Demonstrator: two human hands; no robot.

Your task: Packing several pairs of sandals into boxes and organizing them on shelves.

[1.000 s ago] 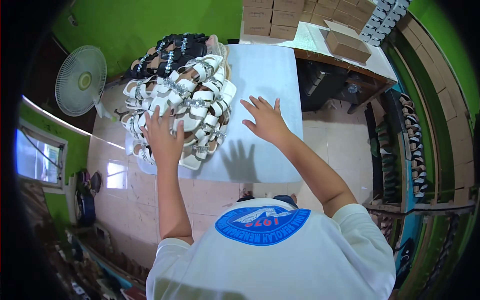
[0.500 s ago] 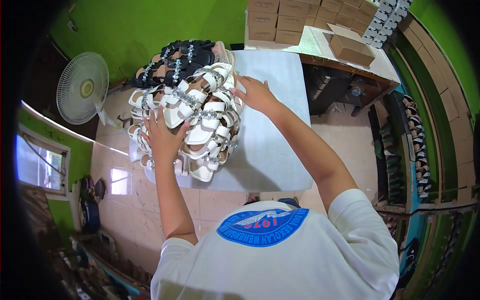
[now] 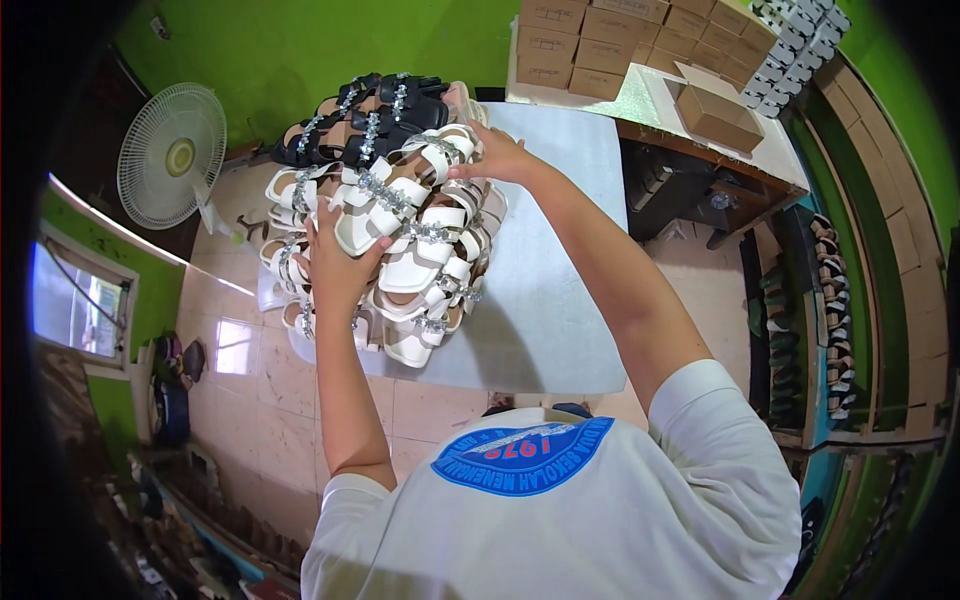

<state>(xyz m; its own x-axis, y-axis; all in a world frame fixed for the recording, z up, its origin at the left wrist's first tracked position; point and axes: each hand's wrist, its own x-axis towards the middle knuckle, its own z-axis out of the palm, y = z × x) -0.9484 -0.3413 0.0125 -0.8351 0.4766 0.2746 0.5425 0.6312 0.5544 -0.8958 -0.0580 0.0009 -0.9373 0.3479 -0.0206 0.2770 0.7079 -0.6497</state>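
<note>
A heap of white sandals with jewelled straps (image 3: 412, 270) is stacked at the left of the pale table (image 3: 555, 250). My left hand (image 3: 342, 262) has its thumb and fingers on both sides of the toe of an upper white sandal (image 3: 380, 195). My right hand (image 3: 500, 158) grips the edge of another white sandal (image 3: 440, 155) at the top right of the heap, its thumb below and fingers above. Behind them lie several black sandals (image 3: 372, 125) with similar sparkling straps. The undersides of the gripped sandals are hidden.
A white fan (image 3: 172, 155) stands left of the table. At the back right, a side table carries stacked brown boxes (image 3: 600, 50) and an open carton (image 3: 718, 115). Shelves with rows of footwear (image 3: 835, 320) line the right side; a window (image 3: 85, 310) is at left.
My right hand has moved in from beside the heap and closed on the edge of a white sandal. My left hand's fingers have drawn in around the sandal toe.
</note>
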